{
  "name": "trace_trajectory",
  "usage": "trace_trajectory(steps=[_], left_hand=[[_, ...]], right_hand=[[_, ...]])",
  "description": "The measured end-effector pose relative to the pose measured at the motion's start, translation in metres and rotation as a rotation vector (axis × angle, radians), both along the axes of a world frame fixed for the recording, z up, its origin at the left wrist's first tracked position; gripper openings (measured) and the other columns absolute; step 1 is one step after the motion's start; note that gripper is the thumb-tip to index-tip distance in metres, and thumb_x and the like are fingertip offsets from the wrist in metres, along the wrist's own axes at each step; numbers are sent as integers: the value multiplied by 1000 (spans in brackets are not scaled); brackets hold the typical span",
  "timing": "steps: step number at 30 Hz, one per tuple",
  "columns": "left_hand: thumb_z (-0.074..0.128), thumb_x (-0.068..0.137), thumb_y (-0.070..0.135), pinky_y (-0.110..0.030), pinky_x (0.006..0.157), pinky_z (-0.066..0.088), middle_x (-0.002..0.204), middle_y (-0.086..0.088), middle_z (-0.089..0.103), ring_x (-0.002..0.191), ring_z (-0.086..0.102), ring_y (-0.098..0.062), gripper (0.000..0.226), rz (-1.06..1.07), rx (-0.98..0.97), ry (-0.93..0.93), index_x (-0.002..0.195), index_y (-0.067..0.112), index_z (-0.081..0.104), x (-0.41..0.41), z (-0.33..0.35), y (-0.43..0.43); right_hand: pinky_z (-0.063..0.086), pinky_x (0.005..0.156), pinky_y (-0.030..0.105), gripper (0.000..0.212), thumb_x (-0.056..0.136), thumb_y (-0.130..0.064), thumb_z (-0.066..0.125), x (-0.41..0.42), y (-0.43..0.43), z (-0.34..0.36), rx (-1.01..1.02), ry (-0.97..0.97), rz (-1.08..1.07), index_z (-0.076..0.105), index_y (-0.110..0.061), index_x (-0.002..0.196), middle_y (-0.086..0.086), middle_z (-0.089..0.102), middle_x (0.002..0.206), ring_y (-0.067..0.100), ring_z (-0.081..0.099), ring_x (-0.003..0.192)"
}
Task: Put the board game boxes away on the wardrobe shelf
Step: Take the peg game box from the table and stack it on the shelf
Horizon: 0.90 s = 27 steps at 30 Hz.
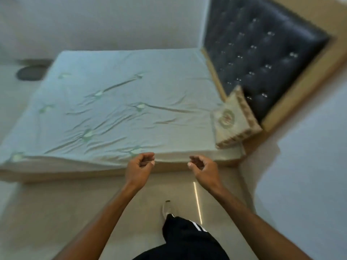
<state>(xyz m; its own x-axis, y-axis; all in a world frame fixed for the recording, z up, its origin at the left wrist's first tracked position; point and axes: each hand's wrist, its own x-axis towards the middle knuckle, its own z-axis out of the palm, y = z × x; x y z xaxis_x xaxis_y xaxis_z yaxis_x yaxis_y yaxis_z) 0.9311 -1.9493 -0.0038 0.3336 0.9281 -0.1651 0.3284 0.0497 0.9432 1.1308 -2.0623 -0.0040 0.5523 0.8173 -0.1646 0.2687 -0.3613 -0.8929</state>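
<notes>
No board game box and no wardrobe shelf is in view. My left hand (139, 166) and my right hand (202, 167) are both held out in front of me, just short of the near edge of the bed (112, 109). Each hand has its fingers loosely curled and holds nothing. The two hands are about a hand's width apart. The picture is blurred by motion.
The bed has a pale green sheet with a leaf pattern. A beige cushion (233, 122) leans at its right end against a dark tufted headboard (262, 53). A dark round object (30, 72) lies on the floor at far left. My leg and shoe (167, 209) stand on the beige floor.
</notes>
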Motion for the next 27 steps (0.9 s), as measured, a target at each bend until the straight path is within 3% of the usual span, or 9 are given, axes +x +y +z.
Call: trace_trajectory(steps=[8, 12, 15, 20, 27], left_hand=[[65, 86, 6, -13, 76, 51, 97, 6, 72, 87, 66, -5, 25, 541, -42, -7, 106, 21, 68, -147, 0, 79], [66, 86, 9, -25, 83, 55, 98, 6, 73, 93, 68, -9, 24, 813, -77, -41, 102, 26, 69, -228, -4, 92], [65, 87, 10, -26, 84, 56, 100, 6, 72, 94, 68, -8, 24, 1018, -78, -57, 107, 22, 70, -302, -10, 104], [65, 86, 10, -23, 82, 55, 99, 6, 73, 93, 68, -9, 22, 1229, -45, -77, 105, 21, 70, -437, -12, 137], [67, 84, 7, -29, 83, 56, 95, 4, 73, 85, 68, -12, 23, 1357, -5, -97, 95, 26, 69, -607, 2, 189]], right_hand=[[50, 64, 9, 23, 82, -16, 70, -120, 211, 4, 16, -40, 576, 70, -17, 105, -6, 72, 91, 2, 67, 77], [52, 68, 14, 24, 82, -17, 69, -212, 283, 2, 23, -48, 833, 70, -21, 105, -10, 71, 93, 2, 66, 78], [50, 67, 13, 24, 82, -18, 69, -300, 331, -3, 22, -66, 1020, 69, -22, 106, -9, 71, 90, 2, 66, 77], [53, 70, 15, 27, 83, -22, 69, -449, 395, -4, 71, -93, 1232, 67, -23, 109, -11, 70, 94, -2, 65, 80], [53, 70, 14, 27, 83, -24, 67, -643, 464, 12, 98, -87, 1335, 67, -24, 110, -13, 69, 90, 0, 64, 80]])
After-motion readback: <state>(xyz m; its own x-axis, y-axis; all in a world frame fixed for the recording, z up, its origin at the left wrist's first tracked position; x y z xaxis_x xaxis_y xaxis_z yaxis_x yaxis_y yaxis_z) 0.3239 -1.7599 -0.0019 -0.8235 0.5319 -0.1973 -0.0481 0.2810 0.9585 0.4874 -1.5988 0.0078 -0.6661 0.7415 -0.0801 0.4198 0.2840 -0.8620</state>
